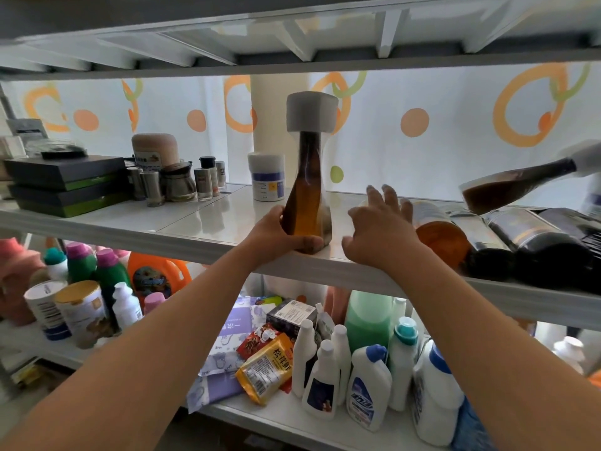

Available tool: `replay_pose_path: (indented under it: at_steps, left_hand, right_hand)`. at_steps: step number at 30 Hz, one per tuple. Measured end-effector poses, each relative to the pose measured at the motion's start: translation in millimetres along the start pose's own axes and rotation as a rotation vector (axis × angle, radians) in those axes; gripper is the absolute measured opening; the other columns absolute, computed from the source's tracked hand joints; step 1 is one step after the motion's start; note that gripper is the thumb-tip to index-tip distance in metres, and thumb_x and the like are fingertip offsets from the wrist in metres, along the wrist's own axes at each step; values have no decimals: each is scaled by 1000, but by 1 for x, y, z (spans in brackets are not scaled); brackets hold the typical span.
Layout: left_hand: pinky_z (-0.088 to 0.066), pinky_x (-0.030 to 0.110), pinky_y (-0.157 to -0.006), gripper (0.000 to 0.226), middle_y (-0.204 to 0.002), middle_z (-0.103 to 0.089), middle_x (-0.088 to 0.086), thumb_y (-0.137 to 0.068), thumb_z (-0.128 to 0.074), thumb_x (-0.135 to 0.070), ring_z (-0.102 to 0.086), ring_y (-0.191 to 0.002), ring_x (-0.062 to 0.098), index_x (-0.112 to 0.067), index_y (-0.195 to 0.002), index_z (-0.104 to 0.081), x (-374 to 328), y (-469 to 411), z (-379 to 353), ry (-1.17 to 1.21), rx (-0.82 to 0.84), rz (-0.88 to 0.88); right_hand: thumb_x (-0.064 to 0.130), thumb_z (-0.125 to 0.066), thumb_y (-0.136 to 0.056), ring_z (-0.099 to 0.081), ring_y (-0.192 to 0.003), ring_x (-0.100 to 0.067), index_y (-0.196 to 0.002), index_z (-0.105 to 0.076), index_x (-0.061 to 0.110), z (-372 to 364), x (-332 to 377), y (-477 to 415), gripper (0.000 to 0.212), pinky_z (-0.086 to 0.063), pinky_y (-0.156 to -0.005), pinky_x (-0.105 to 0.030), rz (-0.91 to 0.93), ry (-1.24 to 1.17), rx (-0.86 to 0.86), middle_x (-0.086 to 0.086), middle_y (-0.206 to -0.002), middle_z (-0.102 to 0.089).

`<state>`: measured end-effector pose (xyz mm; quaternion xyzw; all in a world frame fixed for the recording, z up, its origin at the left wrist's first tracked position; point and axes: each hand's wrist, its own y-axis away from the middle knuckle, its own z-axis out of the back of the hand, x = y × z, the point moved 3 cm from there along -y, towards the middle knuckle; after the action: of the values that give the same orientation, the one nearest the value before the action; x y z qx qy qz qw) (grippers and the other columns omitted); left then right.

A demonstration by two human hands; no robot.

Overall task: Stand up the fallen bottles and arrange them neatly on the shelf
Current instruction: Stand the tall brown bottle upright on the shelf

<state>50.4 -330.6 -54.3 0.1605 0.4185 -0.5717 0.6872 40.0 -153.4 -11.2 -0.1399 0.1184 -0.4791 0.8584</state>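
Observation:
An amber glass bottle [307,190] with a white foam cap stands upright near the front edge of the white shelf [208,222]. My left hand [279,231] grips its base, thumb across the front. My right hand [379,226] hovers just to the right of it, fingers spread and holding nothing. Behind that hand lie fallen bottles: an orange-bottomed one [439,232] and dark ones [546,252] on their sides. Another brown bottle [517,183] rests tilted on top of them, neck pointing right.
A white jar [266,175] stands behind the upright bottle. Spice jars [208,180], a glass pot and stacked black boxes [65,183] fill the shelf's left end. The lower shelf holds detergent bottles [367,385], cans and packets. A shelf board hangs close overhead.

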Motion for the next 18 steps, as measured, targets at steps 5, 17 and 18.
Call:
replay_pose_path:
  at_steps: [5, 17, 18]
  left_hand:
    - [-46, 22, -75, 51, -119, -58, 7, -89, -55, -44, -56, -98, 18, -13, -127, -43, 4, 4, 7, -75, 11, -60]
    - [-46, 19, -74, 38, -118, -59, 9, -96, -48, -33, -55, -89, 11, -8, -123, -52, 5, 12, -5, -224, -87, -334]
    - [-45, 17, -73, 37, -118, -60, 10, -96, -47, -32, -55, -88, 11, -7, -122, -52, 6, 11, -5, -224, -88, -349]
  right_hand:
    - [38, -49, -90, -50, -114, -26, -129, -50, 14, 8, 13, -6, 45, -34, -97, -42, 27, -309, -147, -6, -118, -61]
    - [72, -47, -79, -56, -90, -24, -82, -48, 15, 5, 31, -28, 58, -26, -104, -51, -232, -292, -154, 2, -80, -54]
    - [68, -51, -79, -55, -89, -24, -96, -51, 13, 6, 33, -30, 57, -31, -101, -48, -226, -297, -161, -1, -88, -57]
